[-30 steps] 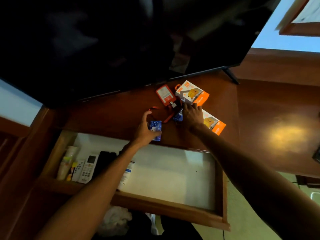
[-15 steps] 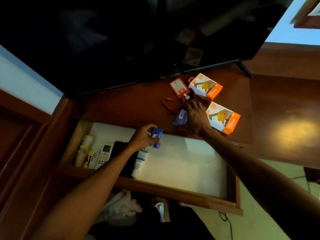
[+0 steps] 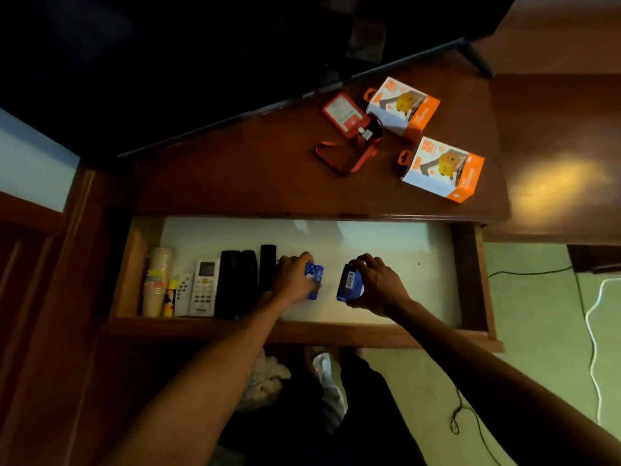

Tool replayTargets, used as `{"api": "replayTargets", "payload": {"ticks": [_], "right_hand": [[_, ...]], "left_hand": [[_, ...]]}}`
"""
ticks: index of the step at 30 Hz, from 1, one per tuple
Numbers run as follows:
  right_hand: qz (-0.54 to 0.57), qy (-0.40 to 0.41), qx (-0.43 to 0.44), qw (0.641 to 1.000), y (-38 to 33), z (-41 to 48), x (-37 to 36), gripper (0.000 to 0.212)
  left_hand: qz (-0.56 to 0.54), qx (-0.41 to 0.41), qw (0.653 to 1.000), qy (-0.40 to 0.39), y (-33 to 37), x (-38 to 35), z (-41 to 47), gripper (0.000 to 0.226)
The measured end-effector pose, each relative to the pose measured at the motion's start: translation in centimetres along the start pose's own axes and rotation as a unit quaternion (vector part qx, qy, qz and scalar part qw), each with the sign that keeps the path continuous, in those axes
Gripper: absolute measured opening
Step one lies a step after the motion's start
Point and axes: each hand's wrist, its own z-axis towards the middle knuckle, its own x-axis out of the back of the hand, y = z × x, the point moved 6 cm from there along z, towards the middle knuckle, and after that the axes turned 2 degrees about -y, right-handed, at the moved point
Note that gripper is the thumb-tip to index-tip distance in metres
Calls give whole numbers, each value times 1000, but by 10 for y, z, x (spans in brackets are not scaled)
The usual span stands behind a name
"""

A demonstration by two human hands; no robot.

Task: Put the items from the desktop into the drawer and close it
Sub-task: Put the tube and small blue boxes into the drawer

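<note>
The wooden drawer is pulled open below the desktop, with a white bottom. Inside it, my left hand grips a small blue patterned pack low over the drawer floor. My right hand grips a second blue pack with a barcode, just to the right of the first. Whether either pack touches the floor I cannot tell. On the desktop lie two orange-and-white boxes and a red card holder with its red lanyard.
The drawer's left end holds stacked paper cups, two white remotes, and black remotes. A large dark TV stands at the back of the desk. Cables trail over the green floor on the right.
Both hands came down from the desktop into the drawer, each carrying a blue pack. The view has tilted downward and nearer to the drawer.
</note>
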Motion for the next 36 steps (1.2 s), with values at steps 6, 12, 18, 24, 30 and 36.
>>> {"api": "replayTargets", "payload": {"ticks": [6, 12, 18, 24, 30, 36], "right_hand": [[29, -25, -26, 999, 0, 10, -32, 90], [74, -37, 5, 997, -14, 25, -43, 90], [127, -32, -9, 991, -26, 33, -52, 70], [182, -27, -75, 980, -26, 30, -72, 66], [192, -49, -80, 977, -29, 31, -82, 61], [198, -72, -70, 975, -28, 27, -66, 59]], "left_hand": [[157, -42, 987, 23, -4, -20, 9, 56], [254, -94, 962, 12, -6, -6, 7, 56], [279, -106, 954, -13, -18, 7, -3, 48], [285, -105, 952, -30, -21, 5, -11, 47], [316, -111, 941, -51, -22, 4, -16, 48], [318, -95, 940, -79, -15, 8, -18, 45]]}}
